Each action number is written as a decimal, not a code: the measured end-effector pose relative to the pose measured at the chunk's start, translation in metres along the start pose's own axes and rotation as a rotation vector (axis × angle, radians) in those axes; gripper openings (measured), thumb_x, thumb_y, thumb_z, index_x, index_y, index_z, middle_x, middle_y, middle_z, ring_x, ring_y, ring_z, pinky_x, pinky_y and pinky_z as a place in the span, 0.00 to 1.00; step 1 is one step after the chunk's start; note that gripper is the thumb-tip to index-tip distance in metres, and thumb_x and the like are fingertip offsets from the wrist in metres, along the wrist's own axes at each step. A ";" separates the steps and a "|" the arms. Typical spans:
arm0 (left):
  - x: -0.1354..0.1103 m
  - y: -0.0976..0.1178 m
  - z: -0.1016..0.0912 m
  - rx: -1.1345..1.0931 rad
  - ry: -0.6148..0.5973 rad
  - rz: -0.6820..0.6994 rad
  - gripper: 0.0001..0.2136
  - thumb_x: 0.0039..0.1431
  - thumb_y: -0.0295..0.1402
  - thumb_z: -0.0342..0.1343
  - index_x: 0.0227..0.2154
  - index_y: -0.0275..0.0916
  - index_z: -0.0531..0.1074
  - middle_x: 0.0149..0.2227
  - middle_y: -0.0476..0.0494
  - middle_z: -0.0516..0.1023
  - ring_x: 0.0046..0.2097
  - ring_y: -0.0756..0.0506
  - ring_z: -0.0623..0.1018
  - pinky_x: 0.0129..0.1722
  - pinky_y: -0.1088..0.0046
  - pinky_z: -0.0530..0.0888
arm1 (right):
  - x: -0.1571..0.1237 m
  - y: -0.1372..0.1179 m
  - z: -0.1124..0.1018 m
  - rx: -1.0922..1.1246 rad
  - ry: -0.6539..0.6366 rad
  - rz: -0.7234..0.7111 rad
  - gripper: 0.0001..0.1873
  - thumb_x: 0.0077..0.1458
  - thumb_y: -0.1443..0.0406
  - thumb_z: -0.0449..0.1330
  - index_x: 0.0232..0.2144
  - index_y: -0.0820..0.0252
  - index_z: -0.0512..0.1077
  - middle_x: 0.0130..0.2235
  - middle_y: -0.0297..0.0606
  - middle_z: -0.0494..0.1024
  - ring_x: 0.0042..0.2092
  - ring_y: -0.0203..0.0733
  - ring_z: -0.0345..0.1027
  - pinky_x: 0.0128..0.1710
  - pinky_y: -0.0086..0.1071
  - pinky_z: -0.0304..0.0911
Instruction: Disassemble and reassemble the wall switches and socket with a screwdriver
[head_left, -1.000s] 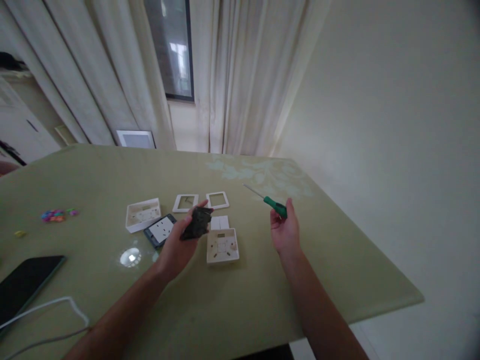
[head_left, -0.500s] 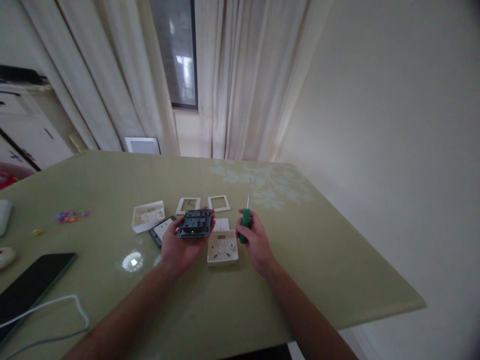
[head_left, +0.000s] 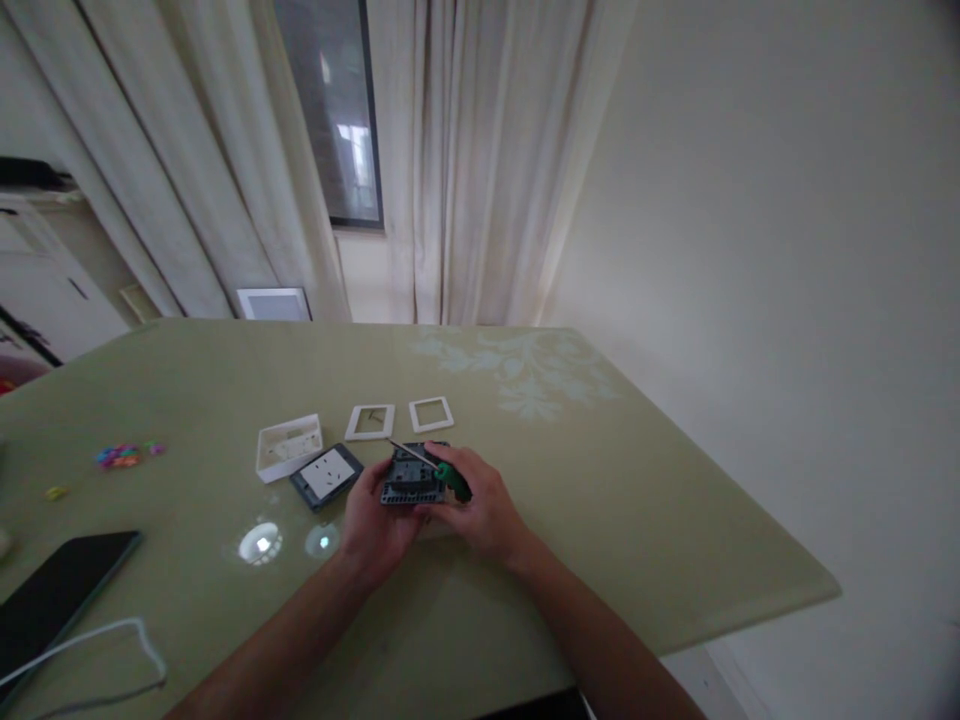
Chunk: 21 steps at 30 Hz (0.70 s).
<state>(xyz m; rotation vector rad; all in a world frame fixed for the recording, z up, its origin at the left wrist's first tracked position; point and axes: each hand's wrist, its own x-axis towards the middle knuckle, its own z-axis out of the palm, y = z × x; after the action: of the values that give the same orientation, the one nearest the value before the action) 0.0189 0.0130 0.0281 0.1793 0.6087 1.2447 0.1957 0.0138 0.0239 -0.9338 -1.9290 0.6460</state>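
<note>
My left hand (head_left: 379,530) is closed around the left and lower edge of a dark grey switch module (head_left: 412,482), its back side facing up. My right hand (head_left: 480,505) grips a screwdriver (head_left: 454,481) by its green handle, and its fingers also touch the module's right side. The screwdriver's thin shaft slants across the module, tip to the upper left. Left of my hands lies a socket panel (head_left: 328,473) with a white face and dark frame, its corner against a white mounting box (head_left: 289,447). The second white box is mostly hidden beneath my hands.
Two white cover frames (head_left: 370,422) (head_left: 431,414) lie beyond my hands; small screws rest inside the left one. On the left are colourful small pieces (head_left: 124,456), a dark tablet (head_left: 67,575) and a white cable (head_left: 142,640). The table edge (head_left: 750,625) slopes along the right.
My right hand has moved left with the screwdriver, from upright beside the module to slanting over it. The module has shifted right and slightly down. The view has turned a little.
</note>
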 end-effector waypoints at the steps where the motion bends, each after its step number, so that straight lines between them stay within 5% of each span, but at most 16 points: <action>1: -0.001 -0.001 0.001 -0.003 0.007 -0.004 0.12 0.66 0.27 0.53 0.45 0.35 0.81 0.36 0.38 0.88 0.34 0.40 0.87 0.31 0.66 0.84 | -0.001 0.001 -0.002 -0.045 -0.019 -0.008 0.39 0.57 0.54 0.76 0.67 0.50 0.70 0.59 0.45 0.81 0.59 0.52 0.77 0.62 0.44 0.70; 5: -0.004 -0.003 0.008 -0.031 0.040 -0.022 0.14 0.69 0.27 0.49 0.43 0.34 0.81 0.34 0.38 0.88 0.34 0.41 0.87 0.34 0.66 0.85 | -0.007 0.003 -0.007 -0.288 -0.063 -0.090 0.35 0.63 0.56 0.70 0.69 0.52 0.69 0.55 0.46 0.81 0.53 0.50 0.79 0.53 0.39 0.74; 11: -0.007 -0.003 0.009 -0.057 0.062 -0.047 0.14 0.70 0.28 0.49 0.38 0.33 0.81 0.34 0.36 0.88 0.33 0.40 0.87 0.35 0.66 0.85 | -0.013 0.007 -0.008 -0.606 0.059 -0.327 0.28 0.70 0.51 0.62 0.65 0.59 0.72 0.45 0.47 0.84 0.43 0.48 0.80 0.41 0.34 0.72; 21: -0.011 -0.004 0.014 -0.052 0.081 -0.056 0.19 0.73 0.28 0.46 0.36 0.32 0.83 0.34 0.35 0.89 0.34 0.40 0.88 0.37 0.63 0.86 | -0.016 0.006 -0.006 -0.649 0.106 -0.454 0.27 0.75 0.53 0.53 0.68 0.60 0.68 0.40 0.44 0.84 0.39 0.47 0.79 0.36 0.36 0.69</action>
<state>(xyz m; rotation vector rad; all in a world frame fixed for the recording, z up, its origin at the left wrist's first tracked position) 0.0281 0.0044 0.0416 0.0684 0.6458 1.2168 0.2086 0.0048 0.0146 -0.8308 -2.1869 -0.3104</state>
